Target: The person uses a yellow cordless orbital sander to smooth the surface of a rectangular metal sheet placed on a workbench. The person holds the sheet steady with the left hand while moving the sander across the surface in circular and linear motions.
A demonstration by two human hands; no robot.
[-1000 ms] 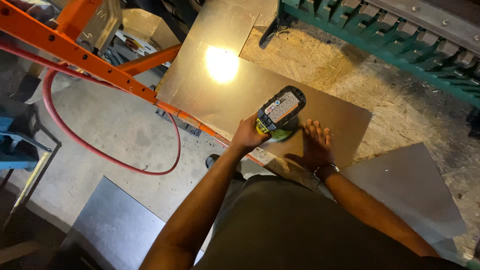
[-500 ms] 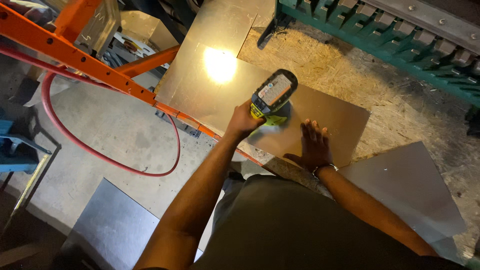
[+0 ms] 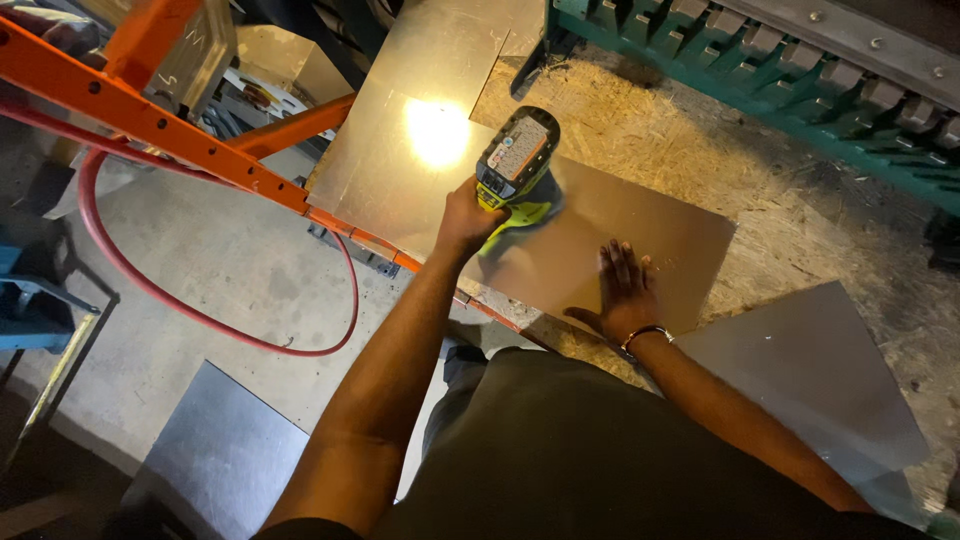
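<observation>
- My left hand (image 3: 468,215) is wrapped tight around the grip of a cordless drill (image 3: 517,165): lime-green plastic body, black battery block on top, nose down on the sheet.
- My right hand (image 3: 623,290) lies flat, fingers spread, pressed on the same metal sheet (image 3: 640,225); a thin bracelet (image 3: 645,335) circles the wrist.
- Sheet: smooth, dull-shiny, rectangular, with a bright glare spot near the drill. It rests on a rough chipboard bench top (image 3: 700,130).
- A 2nd bare sheet (image 3: 810,375) lies at my right, partly under the first one's corner.
- Orange steel rail (image 3: 150,125) runs along the bench's left edge.
- Red hose (image 3: 180,310) loops over the concrete floor below.
- Green toothed machine frame (image 3: 800,70) at the far edge.
</observation>
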